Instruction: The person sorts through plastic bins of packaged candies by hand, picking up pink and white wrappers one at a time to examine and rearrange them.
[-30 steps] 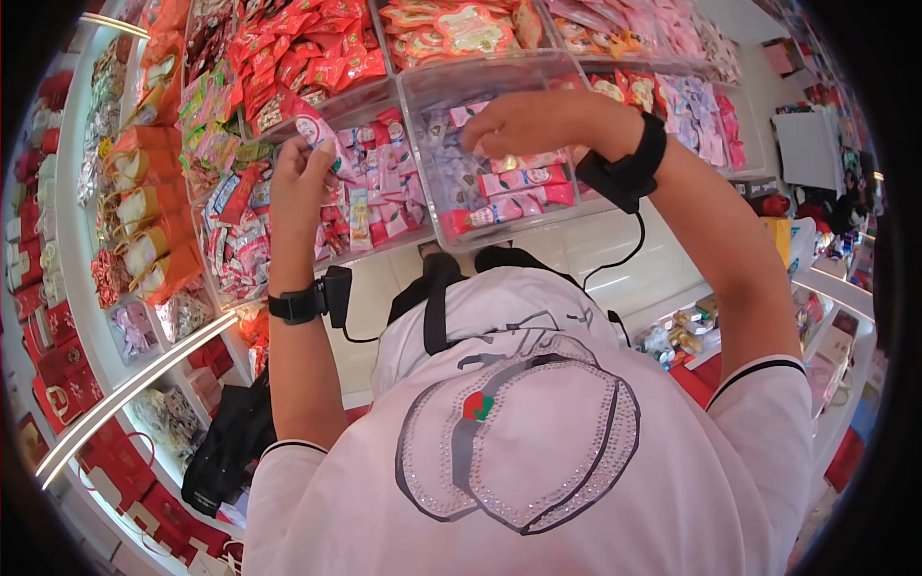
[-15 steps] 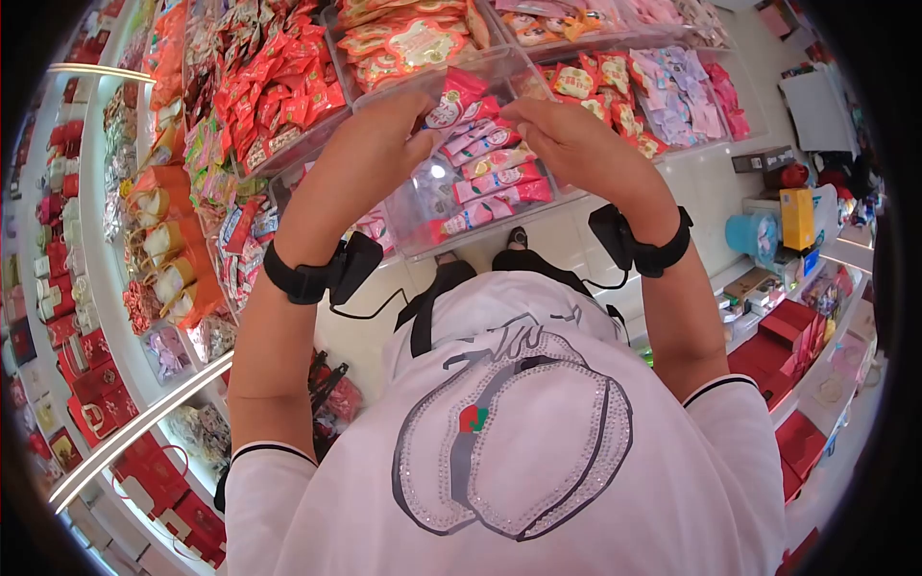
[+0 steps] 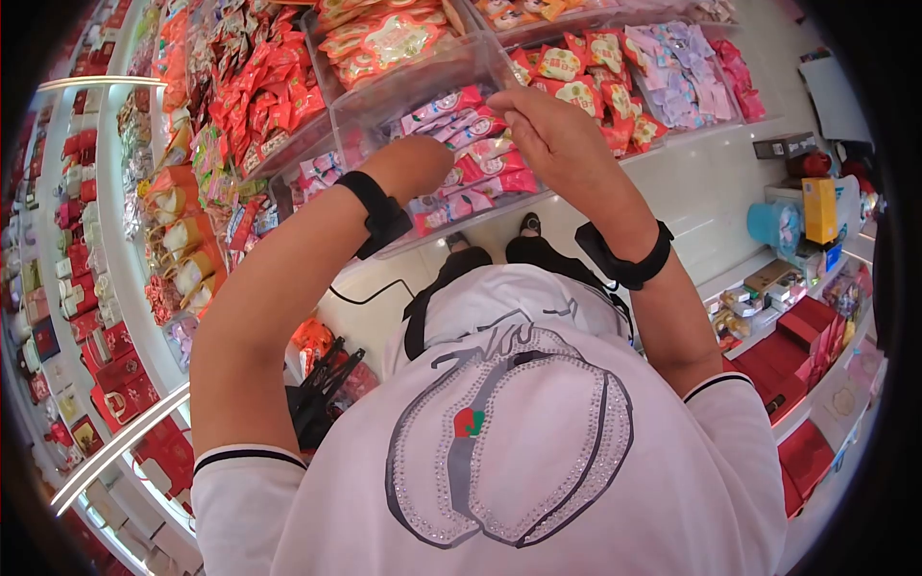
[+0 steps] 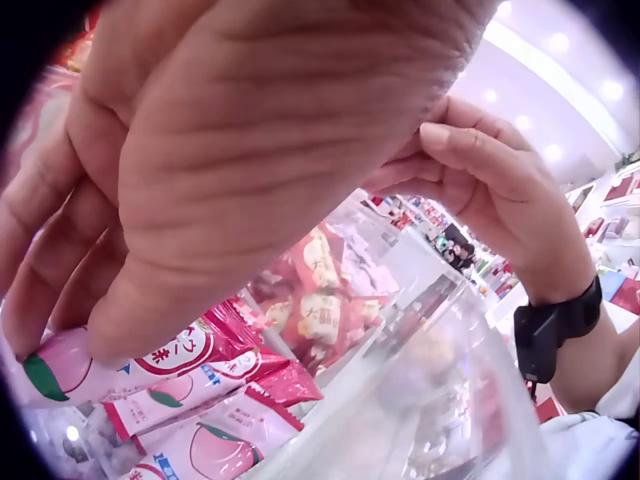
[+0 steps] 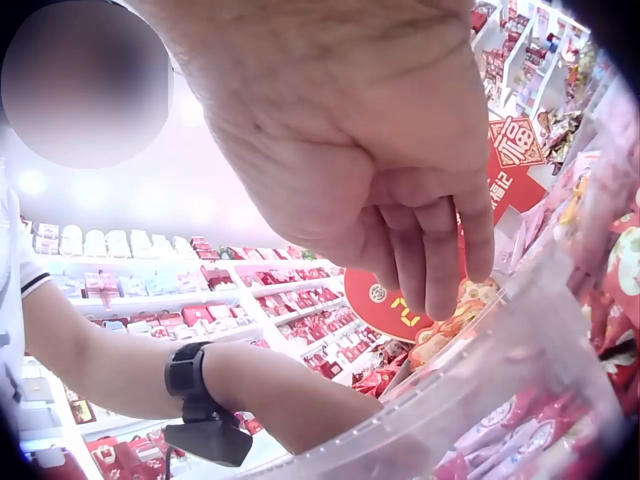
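My left hand (image 3: 415, 165) reaches down into a clear plastic bin (image 3: 376, 108) holding rows of pink packets (image 3: 480, 175). In the left wrist view its thumb and fingers pinch a pink candy packet (image 4: 185, 348) with a peach printed on it. Similar packets (image 4: 215, 445) lie right beneath and beside it. My right hand (image 3: 565, 139) hovers near the bin's far right corner, fingers loosely bent and nothing in them. From the right wrist view, the right hand (image 5: 400, 150) hangs above the bin's rim (image 5: 440, 390).
Red packets (image 3: 576, 91) and lilac ones (image 3: 682, 82) fill compartments to the right. Orange bags (image 3: 394, 38) and red candies (image 3: 269, 86) stand behind and left. Shelves of red boxes (image 3: 115, 384) line the left side. A blue bucket (image 3: 773, 226) is at right.
My left hand has come from the compartment on the left into the clear bin, bringing a pink packet. The right hand has shifted from over the packets toward the bin's far right corner.
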`<state>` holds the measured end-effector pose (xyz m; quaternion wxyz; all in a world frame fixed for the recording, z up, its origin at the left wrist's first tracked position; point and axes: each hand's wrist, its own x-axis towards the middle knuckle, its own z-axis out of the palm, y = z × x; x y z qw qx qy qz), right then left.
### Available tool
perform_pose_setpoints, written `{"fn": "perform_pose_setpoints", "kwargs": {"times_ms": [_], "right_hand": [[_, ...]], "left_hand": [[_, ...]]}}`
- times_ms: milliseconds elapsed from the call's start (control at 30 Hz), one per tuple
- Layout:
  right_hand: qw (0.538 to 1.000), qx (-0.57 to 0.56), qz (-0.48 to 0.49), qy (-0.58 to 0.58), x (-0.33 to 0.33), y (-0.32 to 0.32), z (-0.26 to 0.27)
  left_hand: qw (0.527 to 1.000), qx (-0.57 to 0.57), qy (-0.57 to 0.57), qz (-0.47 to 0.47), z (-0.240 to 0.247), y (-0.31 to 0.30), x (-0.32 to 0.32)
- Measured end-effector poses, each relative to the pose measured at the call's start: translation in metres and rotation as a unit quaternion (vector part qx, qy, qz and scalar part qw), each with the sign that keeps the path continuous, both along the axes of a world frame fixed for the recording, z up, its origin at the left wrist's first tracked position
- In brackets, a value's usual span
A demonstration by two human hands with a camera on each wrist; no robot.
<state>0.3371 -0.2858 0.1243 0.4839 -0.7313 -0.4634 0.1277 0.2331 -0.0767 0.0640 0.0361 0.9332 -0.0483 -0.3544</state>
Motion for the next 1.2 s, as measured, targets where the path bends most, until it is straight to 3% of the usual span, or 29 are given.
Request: {"fn": "perform_pose_setpoints", "kwargs": {"times_ms": [200, 400, 533, 700, 800, 933, 1200], "right_hand": [[0.999, 0.046, -0.009, 0.025, 0.000, -0.003, -0.005], [0.999, 0.029, 0.010, 0.010, 0.007, -0.007, -0.012], [0.998, 0.039, 0.027, 0.039, 0.009, -0.009, -0.016], [0.998, 0.049, 0.027, -0.021, 0.013, -0.010, -0.024], [0.997, 0.053, 0.036, -0.037, 0.014, -0.011, -0.029], [0.995, 0.061, 0.037, -0.063, 0.014, -0.011, -0.036], [0.995, 0.039, 0.059, -0.074, 0.012, -0.012, -0.036]], "left_hand": [[0.993, 0.016, 0.113, 0.002, -0.001, -0.013, 0.005], [0.989, 0.015, 0.138, 0.050, 0.000, -0.019, 0.007], [0.994, -0.006, 0.086, 0.064, 0.007, -0.017, 0.009], [0.996, -0.027, -0.017, 0.084, 0.008, 0.009, 0.030], [0.974, 0.000, -0.202, 0.108, -0.011, 0.019, 0.043], [0.972, 0.087, -0.192, 0.104, -0.011, 0.011, 0.058], [0.974, 0.087, -0.179, 0.111, -0.039, 0.019, 0.058]]}}
